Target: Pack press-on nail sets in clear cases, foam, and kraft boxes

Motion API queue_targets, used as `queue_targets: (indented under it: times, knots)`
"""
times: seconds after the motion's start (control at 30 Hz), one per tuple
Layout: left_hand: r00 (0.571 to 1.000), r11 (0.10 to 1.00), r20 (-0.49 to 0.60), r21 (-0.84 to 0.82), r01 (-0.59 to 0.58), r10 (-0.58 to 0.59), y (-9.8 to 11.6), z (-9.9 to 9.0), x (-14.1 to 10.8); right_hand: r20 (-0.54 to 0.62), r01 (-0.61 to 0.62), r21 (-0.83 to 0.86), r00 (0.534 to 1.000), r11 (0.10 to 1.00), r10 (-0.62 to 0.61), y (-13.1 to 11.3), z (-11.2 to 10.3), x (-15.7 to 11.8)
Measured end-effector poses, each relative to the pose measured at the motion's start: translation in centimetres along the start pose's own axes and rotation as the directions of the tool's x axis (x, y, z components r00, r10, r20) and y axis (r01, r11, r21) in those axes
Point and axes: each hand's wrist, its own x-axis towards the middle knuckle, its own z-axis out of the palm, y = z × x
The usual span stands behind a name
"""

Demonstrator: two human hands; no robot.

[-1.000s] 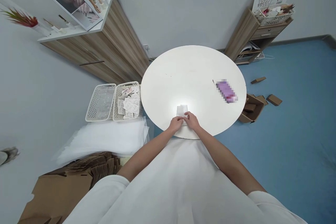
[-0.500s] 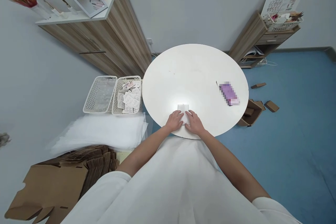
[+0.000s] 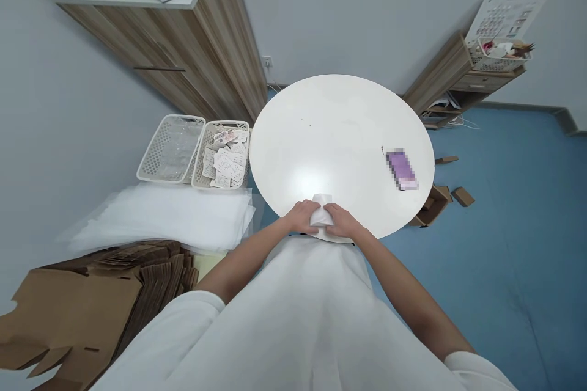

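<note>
Near the front edge of the round white table (image 3: 339, 113), a small white bundle (image 3: 321, 216) sits between my hands. It looks like a folded sheet of thin, soft material; whether anything is inside it I cannot tell. My left hand (image 3: 302, 217) grips its left side, thumb toward me and fingers on the far part. From the right, my right hand (image 3: 342, 221) holds it the same way. The bundle's near face bulges a little, and its far end shows past my fingertips.
A pixelated purple item (image 3: 402, 169) lies on the table's right. To the left are a basket of printed cards (image 3: 228, 162), a basket of clear bags (image 3: 170, 149), white translucent sheets (image 3: 160, 214) and flattened cardboard boxes (image 3: 87, 305). An opened carton (image 3: 431, 208) stands on the floor at right.
The bundle lay flatter under my fingers; now it is tipped up and more rounded, with my hands closed on its sides. The view has shifted slightly.
</note>
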Motion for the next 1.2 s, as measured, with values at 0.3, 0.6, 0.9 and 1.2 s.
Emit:
queue_targets:
  times: [0.3, 0.6, 0.9, 1.2]
  knots:
    - [0.964, 0.950, -0.068, -0.200, 0.240, -0.258, 0.2, 0.9, 1.1, 0.092, -0.205, 0.216, 0.978, 0.954, 0.190, 0.3, -2.3, 1.4]
    - [0.664, 0.664, -0.214, -0.501, 0.555, -0.717, 0.6, 1.7, 2.6, -0.130, -0.369, 0.394, 0.884, 0.842, 0.448, 1.5, -1.3, 4.2]
    - [0.640, 0.731, -0.368, -0.456, 0.509, -0.675, 1.2, 2.1, 3.7, -0.276, -0.192, 0.395, 0.908, 0.898, 0.316, 2.9, 0.8, 1.9]
    - [0.604, 0.661, -0.311, -0.534, 0.527, -0.733, 2.3, 2.8, 3.1, -0.206, -0.253, 0.424, 0.908, 0.870, 0.365, 2.2, 0.2, 1.1]
